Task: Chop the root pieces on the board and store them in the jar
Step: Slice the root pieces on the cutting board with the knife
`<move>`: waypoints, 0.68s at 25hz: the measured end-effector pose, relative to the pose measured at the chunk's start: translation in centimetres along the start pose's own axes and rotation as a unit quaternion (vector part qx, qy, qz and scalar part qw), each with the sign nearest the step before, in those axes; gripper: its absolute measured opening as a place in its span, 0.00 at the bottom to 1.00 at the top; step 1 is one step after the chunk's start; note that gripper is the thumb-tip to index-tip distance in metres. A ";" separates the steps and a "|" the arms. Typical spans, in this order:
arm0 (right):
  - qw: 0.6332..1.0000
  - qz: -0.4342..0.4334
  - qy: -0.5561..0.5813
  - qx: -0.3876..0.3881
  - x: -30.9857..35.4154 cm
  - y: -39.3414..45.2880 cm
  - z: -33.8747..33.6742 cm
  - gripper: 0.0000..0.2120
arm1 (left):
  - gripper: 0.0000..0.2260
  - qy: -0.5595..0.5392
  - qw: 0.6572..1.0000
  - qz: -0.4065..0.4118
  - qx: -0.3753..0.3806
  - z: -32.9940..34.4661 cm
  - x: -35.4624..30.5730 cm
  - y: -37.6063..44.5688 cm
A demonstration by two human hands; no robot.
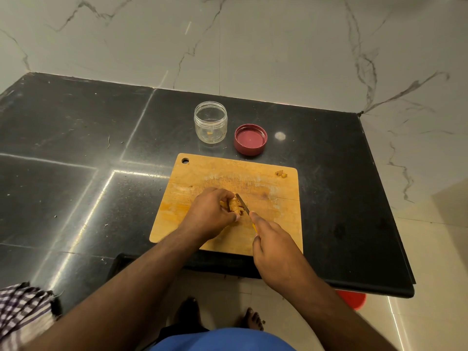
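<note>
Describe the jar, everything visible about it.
The jar is small, round and clear, plastic by its look, with a threaded neck. It stands upright and open on the black counter, just beyond the cutting board's far edge. Its dark red lid lies upside down to its right, apart from it. Inside, only a small yellowish scrap shows near the bottom. Neither hand touches it.
</note>
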State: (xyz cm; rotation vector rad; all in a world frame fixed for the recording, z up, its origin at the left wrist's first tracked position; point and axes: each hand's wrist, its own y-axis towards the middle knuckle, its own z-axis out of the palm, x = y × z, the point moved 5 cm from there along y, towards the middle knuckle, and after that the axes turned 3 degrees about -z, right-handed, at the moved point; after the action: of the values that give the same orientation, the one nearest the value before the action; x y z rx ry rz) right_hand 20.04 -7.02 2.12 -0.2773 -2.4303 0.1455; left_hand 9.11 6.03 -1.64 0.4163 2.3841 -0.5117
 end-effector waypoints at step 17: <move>0.996 0.016 -0.078 0.033 0.2 0.5 -0.6 0.26 | 0.24 -0.005 1.000 -0.005 -0.003 0.1 0.2 -0.1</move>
State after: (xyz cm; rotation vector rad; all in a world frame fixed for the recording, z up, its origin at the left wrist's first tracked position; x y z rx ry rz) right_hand 20.37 -6.50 2.56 -0.2837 -2.5713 0.2711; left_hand 8.95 5.97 -1.81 0.4000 2.3787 -0.5104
